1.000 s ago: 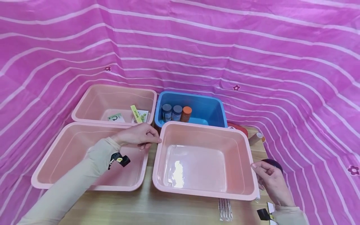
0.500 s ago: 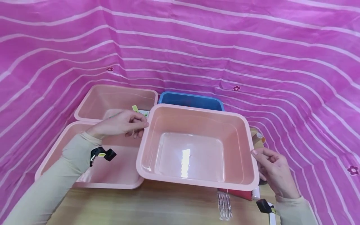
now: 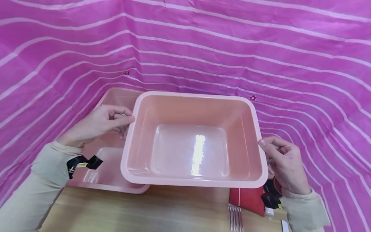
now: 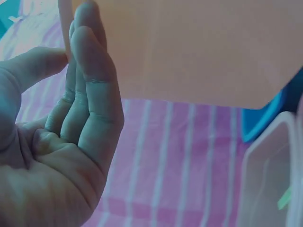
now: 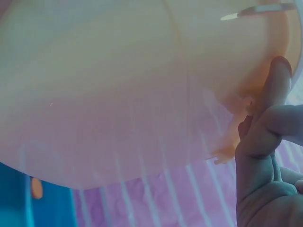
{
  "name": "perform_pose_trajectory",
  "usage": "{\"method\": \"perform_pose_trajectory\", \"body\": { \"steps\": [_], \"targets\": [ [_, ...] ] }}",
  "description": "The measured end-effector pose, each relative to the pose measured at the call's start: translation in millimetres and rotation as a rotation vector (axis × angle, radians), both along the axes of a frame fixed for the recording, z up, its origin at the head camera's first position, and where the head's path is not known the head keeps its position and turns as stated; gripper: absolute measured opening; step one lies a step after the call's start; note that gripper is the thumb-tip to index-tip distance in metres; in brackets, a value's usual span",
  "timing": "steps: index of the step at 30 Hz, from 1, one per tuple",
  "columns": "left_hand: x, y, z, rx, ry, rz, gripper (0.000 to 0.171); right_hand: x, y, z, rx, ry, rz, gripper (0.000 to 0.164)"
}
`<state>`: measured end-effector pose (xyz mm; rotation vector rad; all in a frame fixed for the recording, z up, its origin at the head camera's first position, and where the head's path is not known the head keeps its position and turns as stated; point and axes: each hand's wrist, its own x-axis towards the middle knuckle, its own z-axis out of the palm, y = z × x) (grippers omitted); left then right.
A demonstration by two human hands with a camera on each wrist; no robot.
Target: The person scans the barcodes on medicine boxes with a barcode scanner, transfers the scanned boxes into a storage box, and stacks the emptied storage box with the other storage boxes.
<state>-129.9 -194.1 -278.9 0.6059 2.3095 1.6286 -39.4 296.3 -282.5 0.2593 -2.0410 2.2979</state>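
Note:
A pink plastic tub [image 3: 191,145] hangs over the table, tilted so that its glossy inside faces the head camera. Its left rim is pinched between the thumb and fingers of my left hand [image 3: 99,124]. On the opposite side my right hand [image 3: 285,162] grips the right rim, thumb on top and fingers underneath. In the left wrist view the tub's outer wall [image 4: 199,52] fills the upper part, beside the left hand [image 4: 80,118]. The right wrist view has the tub's underside [image 5: 104,123] spread out beside the right hand [image 5: 265,151].
A second pink tub [image 3: 116,189] sits at left, with another [image 3: 124,94] behind it. The blue tub [image 5: 52,208] shows in the right wrist view. A red flat item [image 3: 249,198] and thin silver packets [image 3: 235,216] lie front right on the wooden table [image 3: 159,209]. Pink striped cloth [image 3: 203,64] surrounds everything.
Both hands have raised the tub, and it has shifted left and up in view. It now covers the blue tub at the back, while the red item beneath has come into sight.

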Motion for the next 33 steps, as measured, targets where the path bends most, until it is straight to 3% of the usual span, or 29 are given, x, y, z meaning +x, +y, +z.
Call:
{"method": "perform_pose_trajectory", "body": {
  "steps": [4,8,11,16,22,25,30,31,33],
  "targets": [
    [6.0,-17,10.7,0.033,-0.004,0.102,0.012,-11.9,-14,4.5,0.003,0.037,0.023,0.021],
    [11.3,-39,16.1,-0.035,0.036,0.19,0.014,-25.3,-31,0.5,0.02,0.048,0.079,0.018],
    [16.8,-55,13.9,-0.082,0.058,0.255,0.015,-35.5,-46,-4.2,0.029,0.033,0.113,0.015],
    [22.9,-81,6.4,-0.08,0.062,0.327,0.018,-46.7,-70,-14.3,0.013,-0.001,0.182,0.014],
    [27.3,-108,5.8,-0.111,0.016,0.439,0.026,-50.8,-104,-27.9,-0.031,-0.005,0.24,0.013],
    [30.6,-126,3.6,-0.047,-0.01,0.477,0.03,-50.1,-124,-34.5,-0.068,0.014,0.287,0.014],
    [35.0,-153,-10.3,0.3,-0.069,0.452,0.032,-44.3,-155,-43.5,-0.128,-0.03,0.378,0.01],
    [35.3,-157,-12.9,0.307,-0.061,0.45,0.033,-43.0,-160,-45.4,-0.135,-0.047,0.387,0.009],
    [34.7,-166,-16.5,0.219,-0.035,0.471,0.036,-40.3,-169,-49.1,-0.141,-0.07,0.394,0.009]
  ]
}}
